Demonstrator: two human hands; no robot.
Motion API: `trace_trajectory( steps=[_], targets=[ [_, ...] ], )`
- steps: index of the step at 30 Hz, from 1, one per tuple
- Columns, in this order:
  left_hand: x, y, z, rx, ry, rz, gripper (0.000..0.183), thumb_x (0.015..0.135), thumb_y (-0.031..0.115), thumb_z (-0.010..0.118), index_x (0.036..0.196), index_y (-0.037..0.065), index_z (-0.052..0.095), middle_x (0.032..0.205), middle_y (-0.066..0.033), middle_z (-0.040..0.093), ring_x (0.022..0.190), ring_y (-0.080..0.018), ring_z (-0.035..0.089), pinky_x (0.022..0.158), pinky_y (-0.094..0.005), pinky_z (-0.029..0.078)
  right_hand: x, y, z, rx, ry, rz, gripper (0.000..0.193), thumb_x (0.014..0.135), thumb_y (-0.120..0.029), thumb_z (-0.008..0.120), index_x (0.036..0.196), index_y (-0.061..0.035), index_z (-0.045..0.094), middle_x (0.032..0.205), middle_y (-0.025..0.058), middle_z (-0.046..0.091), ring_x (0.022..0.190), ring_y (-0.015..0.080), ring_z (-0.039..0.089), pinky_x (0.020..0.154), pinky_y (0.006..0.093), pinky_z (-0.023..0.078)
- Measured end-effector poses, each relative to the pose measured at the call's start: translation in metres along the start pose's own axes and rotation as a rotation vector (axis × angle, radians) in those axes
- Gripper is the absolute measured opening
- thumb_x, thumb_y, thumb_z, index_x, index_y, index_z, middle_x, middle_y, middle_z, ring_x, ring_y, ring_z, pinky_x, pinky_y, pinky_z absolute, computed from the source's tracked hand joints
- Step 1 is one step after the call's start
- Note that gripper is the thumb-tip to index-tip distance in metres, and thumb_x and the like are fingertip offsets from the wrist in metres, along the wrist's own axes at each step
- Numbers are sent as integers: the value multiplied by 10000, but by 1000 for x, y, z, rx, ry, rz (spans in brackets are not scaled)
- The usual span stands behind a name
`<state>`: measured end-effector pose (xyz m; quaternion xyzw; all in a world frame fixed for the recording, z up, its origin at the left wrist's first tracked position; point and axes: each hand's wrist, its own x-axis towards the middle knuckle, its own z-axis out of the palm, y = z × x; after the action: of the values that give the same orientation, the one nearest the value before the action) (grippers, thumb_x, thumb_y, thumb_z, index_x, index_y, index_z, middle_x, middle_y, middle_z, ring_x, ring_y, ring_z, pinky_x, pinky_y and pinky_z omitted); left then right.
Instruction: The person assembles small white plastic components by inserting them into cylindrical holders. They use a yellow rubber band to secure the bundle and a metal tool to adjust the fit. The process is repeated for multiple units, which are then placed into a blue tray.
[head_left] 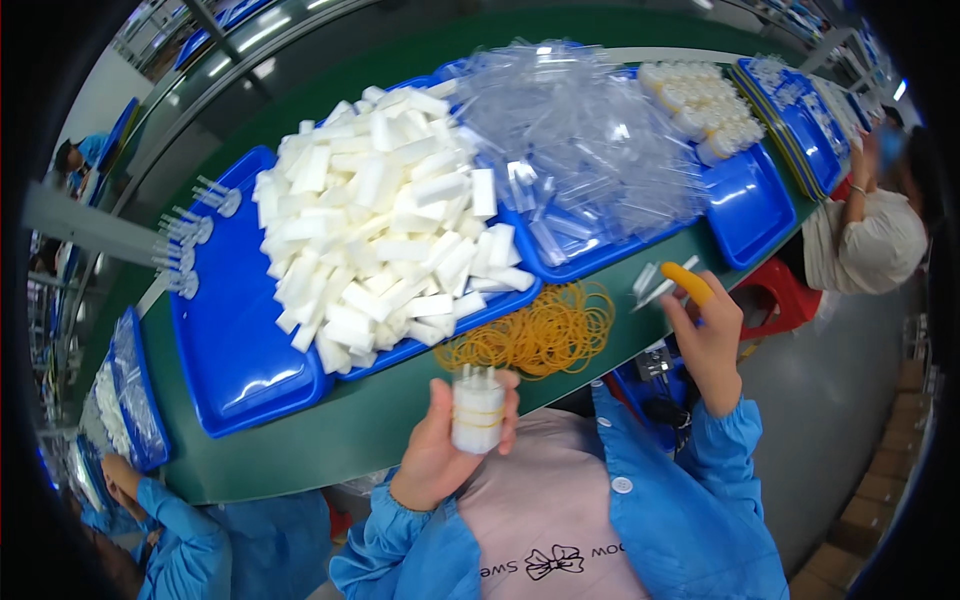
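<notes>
My left hand (436,446) is closed around a bundle of white and clear pieces (478,418), bound with yellow rubber bands. Short clear prongs stand up from its top. On the right, my right hand (712,335) hovers by the bench edge, thumb and index finger apart, with a yellow finger cot (688,284) on the index finger. Beside that fingertip are a few thin white and clear strips (650,288), slightly blurred. A loose pile of yellow rubber bands (540,330) lies between my hands on the green bench (440,352).
White foam blocks (390,220) heap over blue trays. Clear plastic tubes (580,140) fill another tray. At the left, a blue tray (235,340) carries pronged clear parts (182,250). Finished-looking bundles (700,105) stand at the back right. Co-workers sit on both sides.
</notes>
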<state>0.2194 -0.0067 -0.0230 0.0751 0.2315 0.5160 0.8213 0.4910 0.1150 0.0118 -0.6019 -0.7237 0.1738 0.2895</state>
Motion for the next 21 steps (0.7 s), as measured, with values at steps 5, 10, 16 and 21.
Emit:
trace_trajectory(
  steps=[5, 10, 16, 21],
  targets=[
    [3, -4, 8, 26, 2, 13, 636, 928, 539, 397, 1311, 31, 392, 1137, -92, 524, 959, -181, 532, 813, -311, 436, -21, -73, 8, 398, -399, -425, 801, 566, -311, 848, 1234, -7, 529, 1188, 140, 488, 1038, 308, 516, 885, 377, 432],
    [3, -6, 11, 211, 54, 113, 596, 929, 422, 514, 1351, 36, 346, 1222, -54, 516, 1101, -132, 509, 937, -295, 414, -22, -113, 31, 93, -448, -635, 790, 542, -339, 821, 1205, -10, 542, 1175, 139, 474, 1042, 319, 485, 879, 424, 385],
    [-3, -2, 10, 69, 57, 49, 693, 887, 501, 533, 1338, 12, 338, 1254, -89, 496, 1170, -198, 493, 981, -356, 401, -24, -106, 49, 266, -456, -588, 730, 551, -270, 833, 1185, -29, 565, 1134, 132, 481, 1010, 310, 493, 841, 399, 415],
    [-3, 8, 8, 82, -59, -6, 626, 921, 400, 523, 1351, -13, 329, 1281, -136, 487, 1184, -249, 499, 997, -376, 400, -23, -97, 50, 482, -532, -469, 673, 560, -214, 833, 1159, -30, 586, 1122, 129, 481, 1002, 297, 498, 809, 368, 441]
  ],
)
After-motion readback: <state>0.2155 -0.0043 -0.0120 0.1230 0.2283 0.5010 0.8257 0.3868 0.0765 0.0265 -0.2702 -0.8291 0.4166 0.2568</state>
